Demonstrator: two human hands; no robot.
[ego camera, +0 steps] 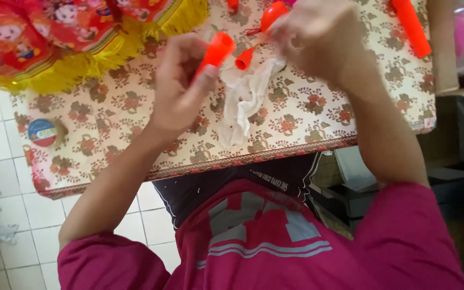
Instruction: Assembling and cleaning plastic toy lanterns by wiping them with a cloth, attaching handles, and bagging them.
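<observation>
My left hand [181, 86] pinches a short orange plastic tube [216, 49] between thumb and fingers, held above the table. My right hand [318, 40] is blurred and closed around a thin white plastic bag [245, 99] that hangs down from it, together with a small orange funnel-shaped piece [244, 58]. An orange oval plastic piece [273, 13] with red string lies just behind my right hand's fingers. Both hands are over a table covered by a floral cloth [108, 118].
Red and yellow fringed paper lanterns [55, 37] lie at the table's far left. A round blue tape roll [42, 132] sits near the left edge. A long orange tube [412, 27] lies far right. A cardboard box [447, 48] and white tiled floor [6, 215] flank the table.
</observation>
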